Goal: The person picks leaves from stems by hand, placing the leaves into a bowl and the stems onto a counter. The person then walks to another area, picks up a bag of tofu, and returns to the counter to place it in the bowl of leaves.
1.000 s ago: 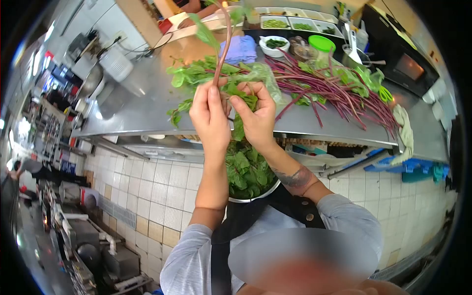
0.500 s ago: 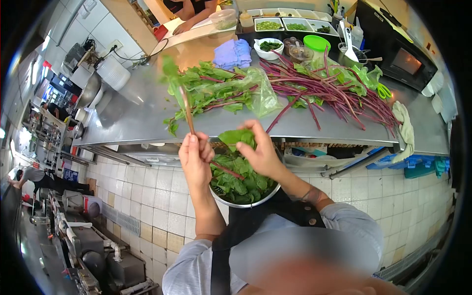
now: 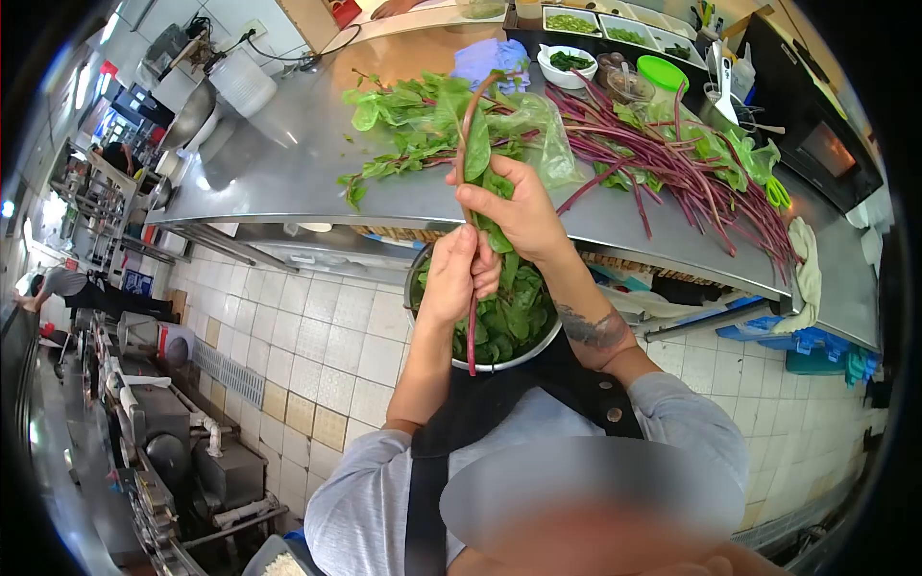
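Note:
Closed round a reddish stem (image 3: 472,331), my left hand (image 3: 459,274) is above the left side of a metal bowl (image 3: 552,338). The stem stands nearly upright, its lower end hanging over the bowl. Higher up, my right hand (image 3: 514,206) pinches the same stem, with green leaves (image 3: 477,149) against its fingers. Loose green leaves (image 3: 514,317) fill the bowl in front of my apron. On the steel counter beyond lie leafy stems (image 3: 403,125), a clear plastic bag (image 3: 552,134) and a pile of purple stems (image 3: 653,158).
Behind the stems are a blue cloth (image 3: 490,62), a white bowl of greens (image 3: 567,65), a green lid (image 3: 663,72) and trays (image 3: 629,36). Green scissors (image 3: 777,193) and a pale towel (image 3: 805,274) are at the right. A co-worker's hand (image 3: 394,8) shows at the top.
My right hand has moved up from over the bowl and now grips the stem. My left hand has shifted right with the stem, and the view has turned.

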`<state>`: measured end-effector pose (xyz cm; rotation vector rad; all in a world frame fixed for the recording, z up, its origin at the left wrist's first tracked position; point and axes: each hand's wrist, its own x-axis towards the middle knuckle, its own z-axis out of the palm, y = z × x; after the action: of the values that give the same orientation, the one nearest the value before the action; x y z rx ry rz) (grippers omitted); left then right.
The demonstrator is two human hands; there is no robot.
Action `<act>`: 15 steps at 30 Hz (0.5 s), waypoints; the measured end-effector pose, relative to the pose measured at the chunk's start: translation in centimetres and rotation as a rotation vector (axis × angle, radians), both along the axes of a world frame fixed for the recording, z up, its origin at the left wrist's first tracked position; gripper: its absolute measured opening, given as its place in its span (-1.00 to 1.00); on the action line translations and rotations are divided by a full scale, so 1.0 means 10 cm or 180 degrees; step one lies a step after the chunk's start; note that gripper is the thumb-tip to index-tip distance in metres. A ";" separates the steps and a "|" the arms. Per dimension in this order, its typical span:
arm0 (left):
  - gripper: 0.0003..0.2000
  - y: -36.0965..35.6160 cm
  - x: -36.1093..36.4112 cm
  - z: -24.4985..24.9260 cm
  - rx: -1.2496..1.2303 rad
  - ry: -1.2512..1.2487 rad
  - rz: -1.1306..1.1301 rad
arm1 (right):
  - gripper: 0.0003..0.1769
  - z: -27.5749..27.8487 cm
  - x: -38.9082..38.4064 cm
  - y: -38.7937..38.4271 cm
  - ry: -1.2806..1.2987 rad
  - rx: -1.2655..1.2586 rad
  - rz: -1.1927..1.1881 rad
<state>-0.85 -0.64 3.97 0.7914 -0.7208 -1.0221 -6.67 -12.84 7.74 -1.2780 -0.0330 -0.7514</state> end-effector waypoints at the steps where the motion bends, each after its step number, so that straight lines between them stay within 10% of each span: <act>1: -0.54 0.00 -0.01 0.00 0.0007 0.0002 -0.0032 | -0.78 0.01 0.00 0.02 0.0070 0.0045 -0.0055; 10: -0.46 -0.05 -0.05 -0.08 -0.0246 -0.0469 0.0188 | -0.82 -0.08 -0.01 0.18 -0.0065 0.0292 -0.0886; 15: -0.65 -0.11 -0.02 -0.16 -0.0106 -0.0963 0.1251 | -0.78 -0.04 -0.14 0.13 -0.0037 -0.1979 -0.1898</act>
<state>-1.05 -1.73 2.35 1.0242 -0.7968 -0.5400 -8.07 -11.49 7.38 -1.9100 0.1198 -1.3254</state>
